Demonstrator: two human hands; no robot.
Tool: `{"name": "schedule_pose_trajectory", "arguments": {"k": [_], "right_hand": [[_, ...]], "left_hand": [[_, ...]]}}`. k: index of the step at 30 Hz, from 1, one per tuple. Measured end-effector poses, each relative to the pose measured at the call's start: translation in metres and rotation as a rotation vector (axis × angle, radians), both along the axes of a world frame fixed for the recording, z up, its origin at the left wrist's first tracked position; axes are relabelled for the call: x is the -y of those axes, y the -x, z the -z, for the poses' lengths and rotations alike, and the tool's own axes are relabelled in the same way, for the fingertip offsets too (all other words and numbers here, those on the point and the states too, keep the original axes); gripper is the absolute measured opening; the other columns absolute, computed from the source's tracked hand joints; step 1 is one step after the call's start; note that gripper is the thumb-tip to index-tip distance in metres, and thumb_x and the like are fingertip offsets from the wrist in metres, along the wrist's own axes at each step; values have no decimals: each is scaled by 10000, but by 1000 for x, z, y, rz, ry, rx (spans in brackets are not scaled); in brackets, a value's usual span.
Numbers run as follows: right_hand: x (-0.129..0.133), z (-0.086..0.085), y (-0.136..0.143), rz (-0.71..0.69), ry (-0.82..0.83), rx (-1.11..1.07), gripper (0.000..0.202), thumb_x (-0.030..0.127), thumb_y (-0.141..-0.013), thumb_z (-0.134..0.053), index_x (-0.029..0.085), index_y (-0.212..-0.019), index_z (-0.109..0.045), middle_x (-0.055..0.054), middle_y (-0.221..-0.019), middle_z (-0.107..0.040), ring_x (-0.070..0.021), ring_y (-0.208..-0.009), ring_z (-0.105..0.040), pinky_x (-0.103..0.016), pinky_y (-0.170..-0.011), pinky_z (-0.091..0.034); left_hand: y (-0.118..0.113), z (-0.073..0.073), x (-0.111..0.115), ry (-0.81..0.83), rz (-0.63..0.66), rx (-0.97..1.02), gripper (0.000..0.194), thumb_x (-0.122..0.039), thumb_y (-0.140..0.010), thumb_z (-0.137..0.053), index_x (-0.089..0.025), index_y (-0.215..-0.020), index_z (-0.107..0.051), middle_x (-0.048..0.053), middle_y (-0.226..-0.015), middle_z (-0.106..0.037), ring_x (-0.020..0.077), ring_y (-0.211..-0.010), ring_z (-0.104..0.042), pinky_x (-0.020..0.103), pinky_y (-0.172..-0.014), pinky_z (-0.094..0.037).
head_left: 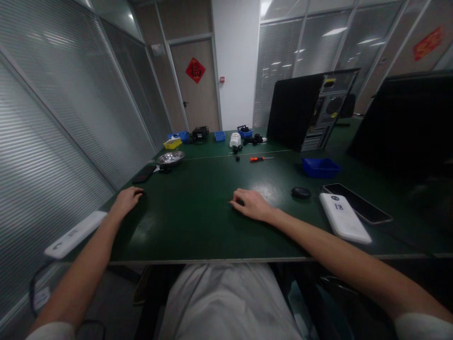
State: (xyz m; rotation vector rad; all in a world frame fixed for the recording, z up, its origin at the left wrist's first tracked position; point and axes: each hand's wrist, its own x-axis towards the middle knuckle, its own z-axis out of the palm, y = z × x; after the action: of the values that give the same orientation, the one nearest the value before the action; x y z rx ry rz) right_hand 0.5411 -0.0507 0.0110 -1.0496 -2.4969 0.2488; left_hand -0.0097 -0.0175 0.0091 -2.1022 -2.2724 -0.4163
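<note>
My right hand [250,204] rests over the middle of the green table [184,222]. Its thumb and index finger come together in a pinch, and a tiny thin tip pokes out at their left side, too small to name. On the table's left side lies my left hand [126,202], its fingers loosely bent and a little apart, with nothing visible in them. A white power bank [76,234] is beside the left forearm. Beyond the right hand lie an orange-handled screwdriver [257,159] and a small black round piece [237,159].
At right are a black mouse [300,192], a blue tray [320,168], a white power bank marked 18 [344,218], a phone [361,204] and a computer tower [311,111]. A metal bowl [171,157] and a dark phone [144,174] lie left. Small bins stand at the back.
</note>
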Motion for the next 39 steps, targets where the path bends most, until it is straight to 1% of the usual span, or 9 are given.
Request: {"name": "schedule_pose_trajectory", "arguments": {"k": [2,7,10,14,18,23,33,37,39], "right_hand": [[0,0,0,2,-2,-4,193,366,-1009,-557,194,-962,-632,-33,-959,-655,-146,-781,-580,-270,-666,-356],[-2,3,0,2,-5,1,203,378,-1011,-554,196,-965,-629,-33,-959,-655,-143,-765,-575,-270,-670,-362],[-3,4,0,3,-8,3,200,380,-1009,-557,197,-968,-630,-33,-964,-656,-144,-769,-576,-267,-668,-359],[-3,4,0,-1,-5,-2,201,380,-1009,-555,198,-962,-628,-31,-961,-657,-145,-773,-579,-264,-674,-363],[-3,4,-1,-11,-2,-6,191,372,-1006,-558,198,-968,-627,-31,-961,-659,-144,-778,-583,-264,-684,-369],[-3,5,-1,-4,-7,-5,182,359,-1001,-563,195,-951,-624,-32,-960,-658,-144,-781,-583,-263,-694,-368],[-2,2,-1,-6,1,-1,190,368,-1005,-554,199,-962,-630,-30,-958,-660,-144,-774,-581,-264,-672,-358],[-2,2,-1,-5,-12,-6,180,359,-1003,-557,200,-957,-629,-25,-958,-659,-146,-781,-587,-268,-682,-360],[-2,3,-1,-12,-13,-7,177,355,-1004,-555,201,-959,-629,-24,-957,-659,-144,-779,-587,-269,-685,-363]], "left_hand": [[10,2,3,-6,-16,-25,397,-289,-862,-539,-118,-1155,-745,146,-1262,-703,315,-1182,-627,394,-1064,-449],[15,6,0,-18,-23,-19,396,-303,-879,-532,-128,-1147,-765,136,-1242,-716,316,-1172,-634,385,-1047,-457],[23,7,1,-45,-105,28,374,-311,-896,-574,-134,-1167,-761,117,-1186,-740,303,-1122,-650,366,-999,-471],[30,3,6,-57,-194,77,368,-307,-908,-641,-118,-1210,-732,74,-1120,-756,246,-1050,-649,308,-933,-463],[26,-2,10,-62,-226,98,332,-286,-914,-660,-112,-1187,-732,30,-1023,-760,205,-974,-638,264,-869,-451],[14,-4,16,-140,-271,119,272,-234,-910,-659,-95,-1130,-741,14,-932,-746,179,-889,-636,237,-812,-445],[5,-7,20,-212,-251,104,211,-211,-919,-627,-101,-1041,-758,16,-978,-734,195,-997,-616,258,-902,-442],[12,-5,15,-214,-266,129,224,-210,-916,-620,-90,-1059,-744,9,-825,-721,195,-855,-634,274,-807,-464],[15,-4,13,-205,-215,149,222,-191,-917,-602,-67,-1044,-735,7,-723,-691,192,-766,-626,277,-745,-461]]}}
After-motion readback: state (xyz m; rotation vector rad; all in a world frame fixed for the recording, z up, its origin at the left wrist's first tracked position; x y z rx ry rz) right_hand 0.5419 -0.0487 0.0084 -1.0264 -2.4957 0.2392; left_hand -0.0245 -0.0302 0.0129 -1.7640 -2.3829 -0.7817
